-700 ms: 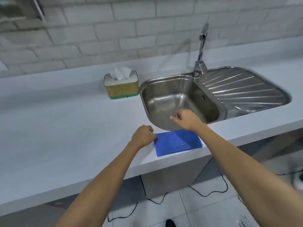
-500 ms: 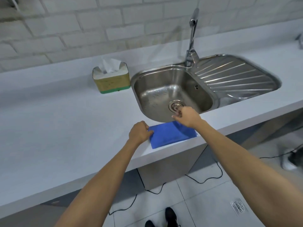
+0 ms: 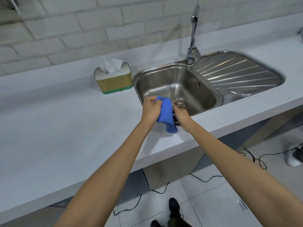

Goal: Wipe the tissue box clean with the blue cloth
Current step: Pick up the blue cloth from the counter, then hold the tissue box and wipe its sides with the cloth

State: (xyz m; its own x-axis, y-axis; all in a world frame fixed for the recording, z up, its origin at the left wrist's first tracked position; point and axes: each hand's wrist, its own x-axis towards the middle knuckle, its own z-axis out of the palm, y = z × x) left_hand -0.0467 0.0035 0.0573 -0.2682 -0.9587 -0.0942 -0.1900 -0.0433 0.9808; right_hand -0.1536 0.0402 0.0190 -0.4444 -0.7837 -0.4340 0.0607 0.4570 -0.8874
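The blue cloth (image 3: 166, 114) hangs bunched between both hands, lifted off the counter by the sink's front left corner. My left hand (image 3: 151, 108) grips its upper left part. My right hand (image 3: 181, 116) holds its right side, fingers closed on the fabric. The tissue box (image 3: 114, 81), yellow-green with a green base and a white tissue sticking up, stands on the white countertop (image 3: 57, 128) to the far left of my hands, just left of the sink. Neither hand touches the box.
A steel sink (image 3: 205, 82) with a drain and a ribbed drainboard (image 3: 237, 74) lies right of the box, its tap (image 3: 193, 36) at the back. A brick wall rises behind. Black cables (image 3: 205, 179) and my shoes (image 3: 173, 208) are on the tiled floor below.
The cloth lay flat at the counter's front edge with my hands at its corners. Both hands have now picked it up and it hangs bunched near the sink.
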